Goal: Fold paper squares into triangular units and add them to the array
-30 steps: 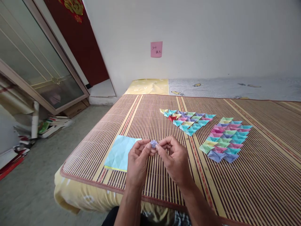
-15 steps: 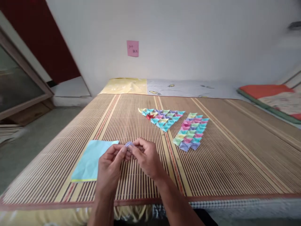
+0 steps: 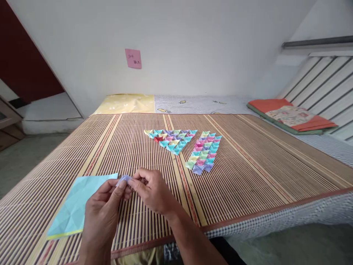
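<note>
Lilac folded paper piece (image 3: 123,179), small and creased, sits low in view at about 7 o'clock. We pinch it between the fingertips of our left hand (image 3: 102,217) and right hand (image 3: 150,191), both closed on it just above the striped bamboo mat (image 3: 248,165). At 9 o'clock from our hands a pale blue paper sheet (image 3: 74,206) lies flat on the mat; toward 1 o'clock, well apart, we see a triangle of coloured folded pieces (image 3: 172,139) and, just beside it, a slanted block of folded pieces (image 3: 204,152).
</note>
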{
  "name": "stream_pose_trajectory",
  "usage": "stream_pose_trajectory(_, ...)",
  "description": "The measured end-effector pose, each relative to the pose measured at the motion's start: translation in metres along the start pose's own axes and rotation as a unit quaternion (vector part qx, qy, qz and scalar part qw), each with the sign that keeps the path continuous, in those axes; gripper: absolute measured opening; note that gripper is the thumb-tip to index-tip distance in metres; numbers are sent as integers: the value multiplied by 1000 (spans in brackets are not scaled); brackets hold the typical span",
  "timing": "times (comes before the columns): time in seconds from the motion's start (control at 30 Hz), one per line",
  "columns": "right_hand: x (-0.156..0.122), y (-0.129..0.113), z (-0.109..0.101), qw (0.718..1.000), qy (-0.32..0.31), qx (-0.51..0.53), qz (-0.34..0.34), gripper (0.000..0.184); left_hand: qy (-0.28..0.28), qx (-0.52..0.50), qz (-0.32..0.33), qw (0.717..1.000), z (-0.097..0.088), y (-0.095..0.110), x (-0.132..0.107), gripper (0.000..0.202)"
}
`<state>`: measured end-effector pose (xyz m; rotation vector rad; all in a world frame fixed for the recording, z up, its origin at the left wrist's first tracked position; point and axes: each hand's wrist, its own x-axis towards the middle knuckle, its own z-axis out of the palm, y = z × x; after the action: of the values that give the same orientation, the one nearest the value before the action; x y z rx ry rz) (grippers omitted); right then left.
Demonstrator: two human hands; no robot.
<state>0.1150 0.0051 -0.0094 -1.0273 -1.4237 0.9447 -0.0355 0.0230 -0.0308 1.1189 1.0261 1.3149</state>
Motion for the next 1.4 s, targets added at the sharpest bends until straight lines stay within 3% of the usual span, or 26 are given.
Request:
stream_pose_trajectory(0.13,-1,-5,1,1000,-1,-10,-17,28,24,41,23,999,-3,0,-4,32)
stream_pose_trajectory(0.4,-3,-2,7,1000,-7,-4,-7,27,4,10,26,1000,6,10,-7,35)
stream_pose_trajectory(0.8,-1,-4,-5,999,-46,16,6,31,-20,49,49,997,-2,-1,-6,31)
stream_pose_trajectory(1.1,-2,-5,6,999,-7,-1,-35,38,-38,-33,17,999,1,4,-7,40)
stream_pose_trajectory(1.23,-2,-2,3,999,-45,18,-18,35,-62,-16,4,998,-4,2,-3,37)
stream_pose_trajectory(1.4,-2,0,-4,994,-104,-31,14,33,-74,45,21,996,-13,-4,1,36)
